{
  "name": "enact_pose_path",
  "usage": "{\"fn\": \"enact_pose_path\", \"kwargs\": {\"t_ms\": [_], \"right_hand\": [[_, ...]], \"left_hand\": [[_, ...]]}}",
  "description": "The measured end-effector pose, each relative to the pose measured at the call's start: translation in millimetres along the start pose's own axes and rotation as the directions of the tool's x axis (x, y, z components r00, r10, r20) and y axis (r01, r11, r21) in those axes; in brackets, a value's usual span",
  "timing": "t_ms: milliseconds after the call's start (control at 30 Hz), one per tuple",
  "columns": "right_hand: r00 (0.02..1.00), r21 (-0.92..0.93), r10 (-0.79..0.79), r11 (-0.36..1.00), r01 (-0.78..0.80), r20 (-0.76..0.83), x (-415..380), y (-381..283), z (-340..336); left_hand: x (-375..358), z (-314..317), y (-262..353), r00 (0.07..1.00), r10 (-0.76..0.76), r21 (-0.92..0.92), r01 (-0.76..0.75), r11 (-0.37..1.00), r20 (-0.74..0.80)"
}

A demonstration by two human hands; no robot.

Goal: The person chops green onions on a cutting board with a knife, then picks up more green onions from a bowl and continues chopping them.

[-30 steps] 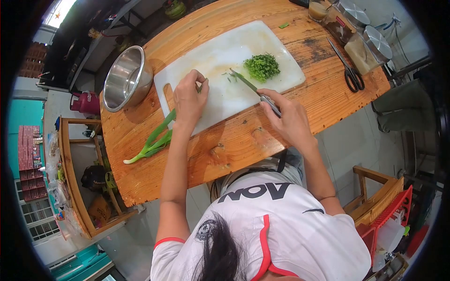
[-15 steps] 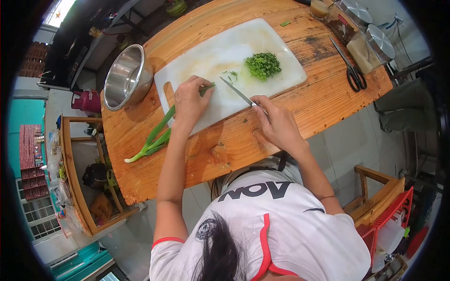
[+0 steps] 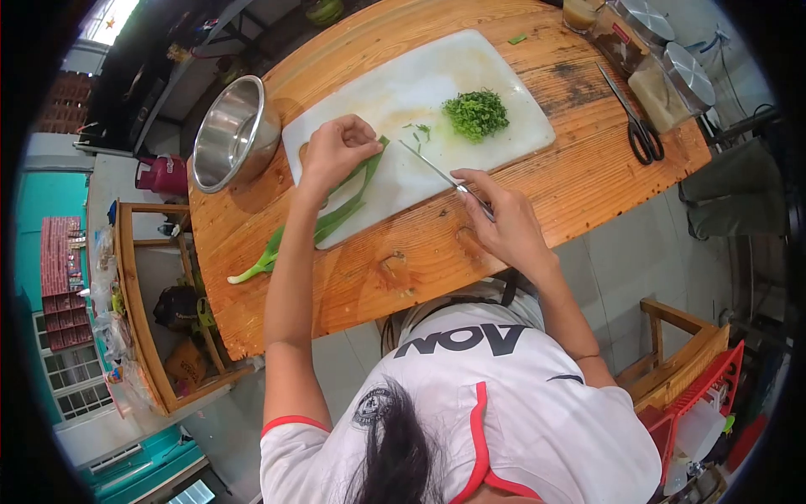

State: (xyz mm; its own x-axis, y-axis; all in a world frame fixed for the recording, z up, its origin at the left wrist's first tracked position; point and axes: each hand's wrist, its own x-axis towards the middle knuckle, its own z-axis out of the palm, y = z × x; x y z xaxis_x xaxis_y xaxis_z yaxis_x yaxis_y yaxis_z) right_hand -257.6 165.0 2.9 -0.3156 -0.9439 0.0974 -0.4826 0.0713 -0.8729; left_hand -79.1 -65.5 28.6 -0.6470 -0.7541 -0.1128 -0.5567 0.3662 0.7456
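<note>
Right hand grip clamped on knife, blade angled over white cutting board. Left hand grip closed on spring onions, stalks laid across board edge onto desk. Chopped greens piled beyond blade; steel bowl beside board

The spring onions and chopped pile are green. The cutting board is white, the table orange-brown, streaked wood. The bowl is silver.
</note>
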Motion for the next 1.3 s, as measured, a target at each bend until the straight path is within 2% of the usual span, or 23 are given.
{"fn": "enact_pose_path", "kwargs": {"t_ms": [33,133,233,333,367,467,500,600,700,800,900,1000,1067,1200,1300], "right_hand": [[1.000,0.007,-0.008,1.000,0.008,-0.010,0.3,1.6,0.6],[1.000,0.011,-0.010,1.000,0.010,-0.023,-0.2,1.7,-2.9],[0.999,0.017,0.023,1.000,-0.022,-0.023,0.1,1.2,-7.0],[0.999,0.035,0.016,0.999,-0.014,-0.051,-0.4,3.8,-6.4],[0.998,0.042,0.003,0.999,0.000,-0.067,-0.3,4.2,-5.6],[0.999,0.036,0.009,0.999,-0.008,-0.041,1.8,2.3,-3.3],[0.999,0.039,0.003,0.999,-0.001,-0.036,2.3,2.1,-1.7],[1.000,0.039,-0.011,0.999,0.012,-0.022,3.4,1.0,2.6],[1.000,0.035,-0.011,0.999,0.011,-0.001,4.1,1.8,4.4],[1.000,0.100,0.022,0.995,-0.023,0.012,3.7,5.2,6.6],[0.998,0.155,0.061,0.986,-0.065,0.034,3.5,1.8,4.7],[0.999,0.114,0.030,0.993,-0.033,0.030,2.3,5.5,5.9],[1.000,0.081,-0.006,0.997,0.005,0.020,1.2,8.4,7.7],[0.998,0.082,0.033,0.996,-0.037,0.055,-1.0,5.6,4.5],[0.997,0.081,0.055,0.995,-0.060,0.055,-1.9,4.1,1.5]], "left_hand": [[-2.4,2.9,5.3,1.000,-0.029,0.141,0.030,0.990,-0.010],[-13.0,9.8,17.1,1.000,-0.026,0.201,0.028,0.979,-0.015],[-20.2,8.3,9.0,0.972,0.094,0.024,-0.092,0.996,-0.217],[-44.1,-12.7,14.4,0.956,0.145,0.180,-0.100,0.979,-0.253],[-55.6,-21.9,18.7,0.974,0.124,0.278,-0.067,0.958,-0.192],[-84.1,-34.0,11.6,0.996,0.092,0.406,-0.085,0.910,0.003],[-93.7,-33.7,4.2,0.994,0.106,0.484,-0.099,0.870,0.014],[-114.8,-33.1,-4.4,0.993,0.092,0.408,-0.053,0.911,-0.077],[-122.8,-37.3,-33.2,0.995,0.062,0.338,-0.032,0.941,-0.080],[-123.1,-43.8,-37.5,0.998,-0.052,0.291,0.062,0.955,-0.040],[-114.7,-47.1,-37.4,0.999,0.029,0.516,-0.047,0.856,0.043],[-102.6,-33.1,-15.6,0.979,0.202,0.614,-0.144,0.776,-0.025],[-92.1,-15.7,-2.6,0.957,0.288,0.611,-0.206,0.765,-0.039],[-66.9,19.9,6.5,0.912,0.404,0.574,-0.291,0.765,-0.076],[-53.9,37.1,10.8,0.896,0.418,0.530,-0.283,0.799,-0.153]]}}
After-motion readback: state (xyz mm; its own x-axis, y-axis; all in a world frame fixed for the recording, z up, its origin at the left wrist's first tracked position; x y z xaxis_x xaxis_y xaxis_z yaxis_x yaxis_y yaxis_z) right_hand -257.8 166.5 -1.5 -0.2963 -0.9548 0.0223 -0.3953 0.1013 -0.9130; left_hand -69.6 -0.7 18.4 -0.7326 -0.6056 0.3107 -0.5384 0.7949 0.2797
